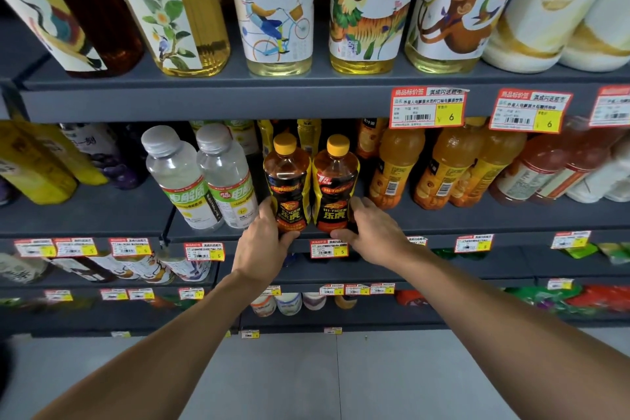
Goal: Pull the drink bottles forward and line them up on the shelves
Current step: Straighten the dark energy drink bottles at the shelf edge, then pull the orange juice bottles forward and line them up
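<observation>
At frame centre, our left hand grasps one yellow-capped bottle and our right hand its twin, low down, probably to slide both flush with the shelf edge.

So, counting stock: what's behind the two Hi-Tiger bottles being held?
Behind the Hi-Tiger bottles, gripped by the left hand and right hand, the upper parts of yellow bottles show further back. Their lower halves and any more rows are hidden.
</observation>
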A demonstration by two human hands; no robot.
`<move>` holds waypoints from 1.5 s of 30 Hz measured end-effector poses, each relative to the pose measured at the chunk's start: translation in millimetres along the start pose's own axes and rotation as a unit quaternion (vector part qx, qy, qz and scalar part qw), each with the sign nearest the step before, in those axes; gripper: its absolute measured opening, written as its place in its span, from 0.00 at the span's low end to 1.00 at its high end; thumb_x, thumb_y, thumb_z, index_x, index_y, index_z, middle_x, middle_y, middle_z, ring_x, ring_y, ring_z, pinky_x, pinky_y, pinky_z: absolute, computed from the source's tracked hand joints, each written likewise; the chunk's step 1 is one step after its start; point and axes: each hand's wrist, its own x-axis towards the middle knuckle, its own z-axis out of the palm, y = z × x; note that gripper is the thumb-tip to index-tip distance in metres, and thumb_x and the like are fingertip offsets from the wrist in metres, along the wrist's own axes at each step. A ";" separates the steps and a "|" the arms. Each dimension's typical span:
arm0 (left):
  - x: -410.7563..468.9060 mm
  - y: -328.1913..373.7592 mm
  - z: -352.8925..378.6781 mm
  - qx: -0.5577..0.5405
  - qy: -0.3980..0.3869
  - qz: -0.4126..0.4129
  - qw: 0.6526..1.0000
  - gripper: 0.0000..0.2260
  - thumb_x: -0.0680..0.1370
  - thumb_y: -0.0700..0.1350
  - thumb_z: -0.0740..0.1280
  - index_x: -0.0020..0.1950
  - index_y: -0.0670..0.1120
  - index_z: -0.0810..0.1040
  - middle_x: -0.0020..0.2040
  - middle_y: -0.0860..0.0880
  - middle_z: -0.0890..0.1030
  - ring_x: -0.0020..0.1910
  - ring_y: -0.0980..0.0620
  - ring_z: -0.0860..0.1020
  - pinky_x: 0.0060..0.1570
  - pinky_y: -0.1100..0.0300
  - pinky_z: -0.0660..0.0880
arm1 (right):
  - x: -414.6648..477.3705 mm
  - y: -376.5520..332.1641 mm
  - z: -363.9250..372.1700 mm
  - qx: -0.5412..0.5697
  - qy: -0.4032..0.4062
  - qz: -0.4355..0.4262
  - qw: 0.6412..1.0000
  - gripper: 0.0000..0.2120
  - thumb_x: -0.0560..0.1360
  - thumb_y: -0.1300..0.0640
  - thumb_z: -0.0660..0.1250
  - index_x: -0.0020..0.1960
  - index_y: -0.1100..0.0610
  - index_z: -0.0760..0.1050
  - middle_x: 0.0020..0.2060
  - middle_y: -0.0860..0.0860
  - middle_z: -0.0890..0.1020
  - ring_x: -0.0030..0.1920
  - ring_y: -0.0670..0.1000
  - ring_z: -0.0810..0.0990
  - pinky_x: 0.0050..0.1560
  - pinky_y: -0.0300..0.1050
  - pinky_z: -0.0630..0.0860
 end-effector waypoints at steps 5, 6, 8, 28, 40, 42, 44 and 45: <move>-3.6 1.8 -0.6 -0.008 0.008 -0.011 1.000 0.30 0.76 0.46 0.74 0.73 0.45 0.64 0.62 0.44 0.80 0.61 0.43 0.79 0.57 0.47 0.77 | 2.4 -2.5 3.0 -0.023 -0.005 0.004 1.000 0.30 0.77 0.43 0.69 0.71 0.56 0.63 0.61 0.56 0.74 0.60 0.60 0.77 0.53 0.55 0.76; -4.0 2.4 -0.7 -0.005 0.005 -0.014 1.000 0.30 0.76 0.46 0.74 0.74 0.45 0.64 0.62 0.44 0.80 0.61 0.44 0.79 0.57 0.46 0.78 | 2.5 -3.0 3.6 -0.025 -0.004 0.003 1.000 0.29 0.77 0.43 0.69 0.71 0.56 0.63 0.61 0.56 0.74 0.59 0.60 0.78 0.53 0.55 0.76; -3.9 4.6 -0.7 0.006 -0.001 -0.017 1.000 0.30 0.77 0.47 0.73 0.74 0.45 0.63 0.61 0.44 0.81 0.60 0.44 0.79 0.56 0.44 0.78 | 2.0 -3.4 4.1 -0.027 -0.002 0.004 1.000 0.29 0.77 0.43 0.69 0.71 0.56 0.63 0.60 0.56 0.74 0.59 0.60 0.78 0.52 0.55 0.76; -38.4 108.4 56.1 -0.121 -0.055 0.029 0.991 0.12 0.78 0.49 0.70 0.61 0.53 0.75 0.53 0.59 0.77 0.47 0.55 0.78 0.44 0.73 0.69 | -44.2 46.7 -33.2 0.087 0.176 0.162 0.967 0.14 0.80 0.50 0.65 0.63 0.53 0.72 0.51 0.52 0.81 0.52 0.56 0.81 0.49 0.49 0.77; 2.0 177.7 132.5 -0.161 0.080 -0.093 0.979 0.31 0.75 0.49 0.74 0.73 0.47 0.64 0.68 0.44 0.68 0.62 0.40 0.75 0.61 0.43 0.74 | -37.5 86.1 -34.6 0.176 0.352 0.216 0.894 0.24 0.76 0.42 0.69 0.65 0.51 0.64 0.34 0.37 0.73 0.41 0.53 0.83 0.40 0.49 0.77; 7.7 177.6 133.4 -0.153 0.088 -0.084 0.981 0.29 0.75 0.48 0.74 0.72 0.46 0.65 0.65 0.44 0.71 0.62 0.41 0.75 0.60 0.45 0.75 | -33.5 82.7 -36.5 0.177 0.350 0.220 0.893 0.27 0.76 0.42 0.69 0.68 0.54 0.65 0.33 0.38 0.73 0.43 0.57 0.84 0.42 0.52 0.78; 13.4 177.6 132.8 -0.146 0.095 -0.074 0.982 0.28 0.75 0.47 0.73 0.71 0.45 0.66 0.63 0.44 0.73 0.61 0.42 0.75 0.59 0.46 0.75 | -30.1 82.1 -39.6 0.170 0.342 0.225 0.896 0.29 0.77 0.42 0.69 0.70 0.56 0.65 0.39 0.46 0.81 0.46 0.60 0.84 0.43 0.52 0.77; 16.4 177.1 132.0 -0.144 0.097 -0.075 0.982 0.29 0.75 0.47 0.74 0.72 0.44 0.66 0.63 0.43 0.74 0.61 0.42 0.76 0.58 0.45 0.76 | -28.5 82.0 -41.4 0.162 0.339 0.226 0.899 0.29 0.77 0.42 0.69 0.70 0.57 0.66 0.44 0.51 0.84 0.47 0.61 0.84 0.44 0.52 0.77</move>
